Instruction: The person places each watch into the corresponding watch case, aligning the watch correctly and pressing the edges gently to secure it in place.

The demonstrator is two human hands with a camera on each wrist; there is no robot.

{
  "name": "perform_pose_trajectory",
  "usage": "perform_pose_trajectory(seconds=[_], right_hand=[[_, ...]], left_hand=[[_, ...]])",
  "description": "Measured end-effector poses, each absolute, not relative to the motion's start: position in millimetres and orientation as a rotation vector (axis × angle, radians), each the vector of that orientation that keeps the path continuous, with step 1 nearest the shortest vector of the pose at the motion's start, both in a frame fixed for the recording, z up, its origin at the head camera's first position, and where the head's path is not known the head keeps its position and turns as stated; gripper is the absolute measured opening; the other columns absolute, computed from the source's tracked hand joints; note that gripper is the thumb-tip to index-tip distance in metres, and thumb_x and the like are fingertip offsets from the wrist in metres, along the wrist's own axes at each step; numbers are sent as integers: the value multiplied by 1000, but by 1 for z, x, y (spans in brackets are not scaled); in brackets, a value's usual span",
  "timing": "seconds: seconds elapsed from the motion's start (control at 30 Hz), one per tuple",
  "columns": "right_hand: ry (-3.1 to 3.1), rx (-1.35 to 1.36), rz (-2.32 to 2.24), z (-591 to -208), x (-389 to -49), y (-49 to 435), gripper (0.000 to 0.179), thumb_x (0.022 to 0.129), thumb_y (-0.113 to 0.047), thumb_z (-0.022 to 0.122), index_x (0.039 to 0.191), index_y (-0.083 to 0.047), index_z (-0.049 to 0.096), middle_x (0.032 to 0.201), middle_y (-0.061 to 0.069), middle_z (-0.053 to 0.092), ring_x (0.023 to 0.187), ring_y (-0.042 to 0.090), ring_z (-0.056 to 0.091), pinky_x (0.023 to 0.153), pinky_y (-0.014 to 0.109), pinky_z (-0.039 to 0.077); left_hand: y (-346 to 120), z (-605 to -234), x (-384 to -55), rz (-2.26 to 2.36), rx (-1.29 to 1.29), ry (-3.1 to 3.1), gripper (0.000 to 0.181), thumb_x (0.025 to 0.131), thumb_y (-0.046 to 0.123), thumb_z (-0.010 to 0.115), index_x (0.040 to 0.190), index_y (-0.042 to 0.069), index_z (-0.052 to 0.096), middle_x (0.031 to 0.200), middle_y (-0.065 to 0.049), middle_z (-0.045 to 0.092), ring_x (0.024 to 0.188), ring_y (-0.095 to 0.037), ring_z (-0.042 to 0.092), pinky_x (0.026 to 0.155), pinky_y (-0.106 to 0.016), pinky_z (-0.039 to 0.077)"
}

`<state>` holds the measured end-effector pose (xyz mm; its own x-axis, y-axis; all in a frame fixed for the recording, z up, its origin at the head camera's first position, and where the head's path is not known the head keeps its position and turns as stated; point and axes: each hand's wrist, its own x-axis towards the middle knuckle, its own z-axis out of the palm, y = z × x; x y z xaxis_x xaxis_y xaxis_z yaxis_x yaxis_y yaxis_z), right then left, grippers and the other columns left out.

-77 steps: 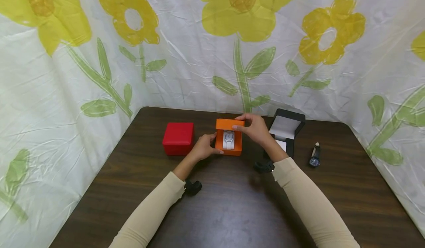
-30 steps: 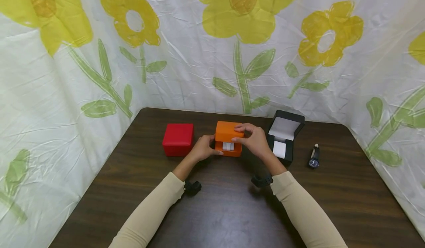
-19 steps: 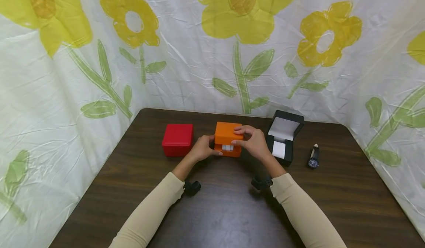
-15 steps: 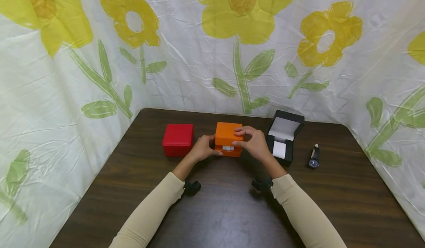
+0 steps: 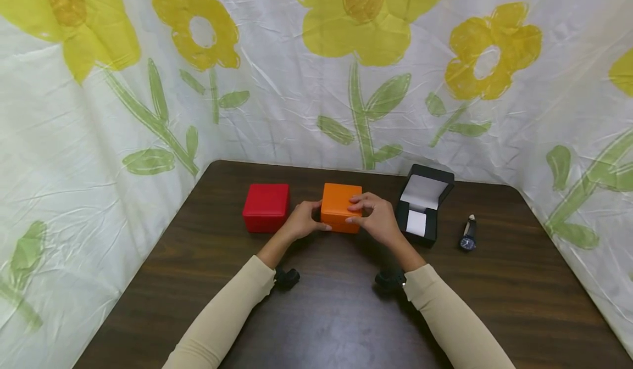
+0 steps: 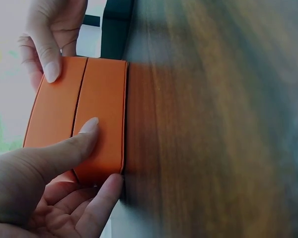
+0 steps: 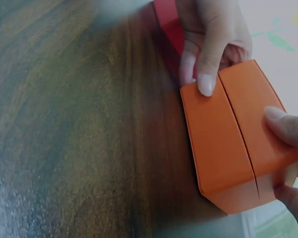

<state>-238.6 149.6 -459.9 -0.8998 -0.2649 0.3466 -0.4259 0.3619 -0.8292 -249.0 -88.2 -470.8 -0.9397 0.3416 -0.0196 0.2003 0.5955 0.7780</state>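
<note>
An orange watch box [image 5: 340, 199] stands on the table with its lid down, and the white watch seen earlier is hidden inside. My left hand [image 5: 299, 220] grips the lower part of the box at its left side, thumb [image 6: 91, 128] on the front face. At the right side my right hand [image 5: 378, 218] holds the lid, its thumb [image 7: 280, 119] on the lid's front and fingertips on top. In both wrist views a thin dark seam runs between lid and base.
A closed red box [image 5: 266, 207] stands left of the orange one. On the right is an open black watch box [image 5: 420, 237] with a white cushion [image 5: 416, 222]. Further right, a dark-strapped watch [image 5: 467, 234] lies on the wooden table [image 5: 316, 314]. A flowered curtain [image 5: 277, 111] hangs behind.
My right hand has swung the orange box's lid forward and down until it meets the base, covering the white watch. My left hand has stayed at the base.
</note>
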Motion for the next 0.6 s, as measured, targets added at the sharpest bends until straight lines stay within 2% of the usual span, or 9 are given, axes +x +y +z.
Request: perform_pose_trajectory(seconds=[0.17, 0.37, 0.6], right_hand=[[-2457, 662, 1526, -461, -238, 150, 21, 77, -8, 89, 96, -3, 81, 113, 6, 71, 113, 26, 64, 95, 42, 56], [-2462, 686, 1479, -462, -236, 150, 20, 78, -11, 88, 95, -4, 81, 115, 6, 70, 112, 24, 64, 89, 35, 59], [-2467, 696, 1479, -464, -238, 152, 17, 80, -12, 87, 95, -7, 81, 117, 5, 70, 116, 25, 62, 97, 43, 55]], left_hand=[[-88, -470, -249, 1257, 466, 2651, 80, 82, 20, 87, 149, -1, 48, 149, -15, 51, 139, -29, 48, 117, -46, 36], [-89, -469, -247, 1267, 468, 2641, 80, 83, 21, 86, 149, -1, 47, 150, -16, 51, 139, -31, 48, 116, -47, 37], [-93, -469, -246, 1238, 510, 2621, 81, 87, 23, 83, 153, 1, 42, 153, -16, 47, 141, -31, 46, 116, -48, 36]])
